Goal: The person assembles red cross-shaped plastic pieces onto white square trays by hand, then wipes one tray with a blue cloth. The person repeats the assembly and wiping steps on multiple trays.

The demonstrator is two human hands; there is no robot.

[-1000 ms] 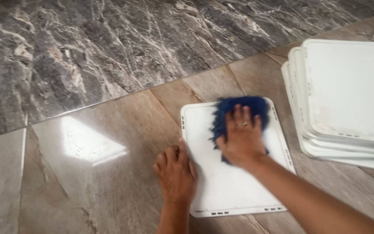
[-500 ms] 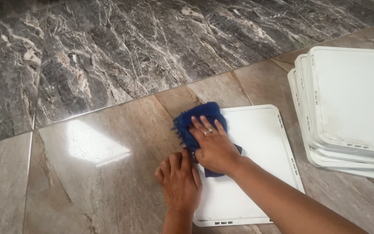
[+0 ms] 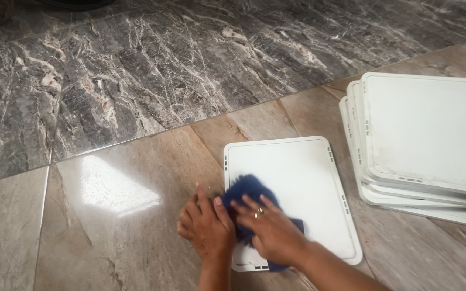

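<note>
- While the right hand presses a fuzzy dark-blue cloth with fingers spread flat, the wiping looks partway along, at the near left corner of the flat white plastic rectangular panel on the glossy brown tiled floor.
- The left hand steadies the panel's left edge, fingers together.
- A stack of similar white panels lies to the right; whether wiped, I cannot tell.
- Dark veined marble lies beyond.

Both forearms are bare with no sleeves, and the right hand wears 1 gold-coloured ring.
</note>
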